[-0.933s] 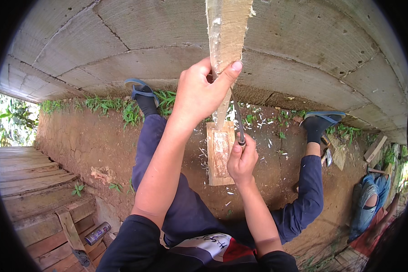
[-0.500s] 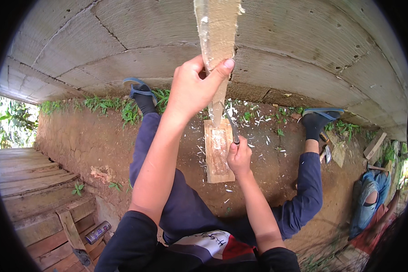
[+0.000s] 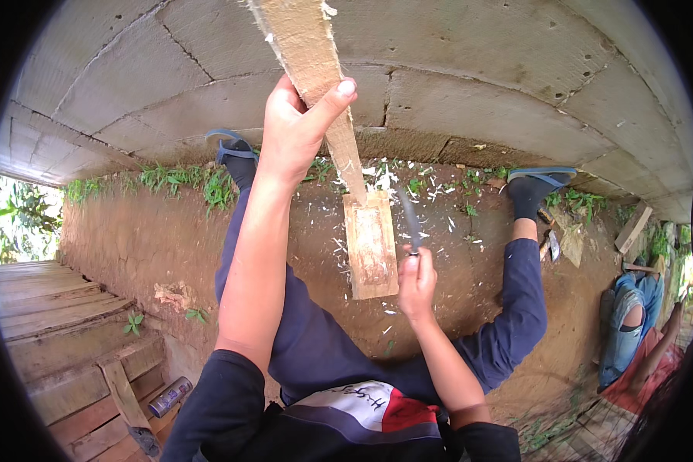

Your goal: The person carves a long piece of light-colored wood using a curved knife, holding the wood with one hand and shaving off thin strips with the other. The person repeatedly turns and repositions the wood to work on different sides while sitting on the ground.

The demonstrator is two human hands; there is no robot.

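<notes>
A long, rough-edged wooden board [image 3: 304, 50] is gripped along its length by my left hand [image 3: 292, 127], thumb across its face. Its narrow lower end comes down to the far end of a rectangular wooden block [image 3: 390, 254] with a recessed, pale-marked top, lying on the dirt. My right hand [image 3: 418, 285] is closed around the handle of a knife [image 3: 410, 212], whose dark blade points away from me, right of the block and apart from the board. Motion blurs the blade slightly. White wood shavings [image 3: 439, 189] lie scattered around the block.
A concrete block wall [image 3: 477, 92] runs across the far side, with grass [image 3: 169, 179] at its foot. Wooden planks [image 3: 46, 300] and a can [image 3: 170, 396] are at left. Another person in torn jeans [image 3: 627, 327] sits at right, near a wood offcut [image 3: 633, 229].
The board's upper part has swung left with my left hand. My right hand has drawn back toward me, and the knife has come away from the board.
</notes>
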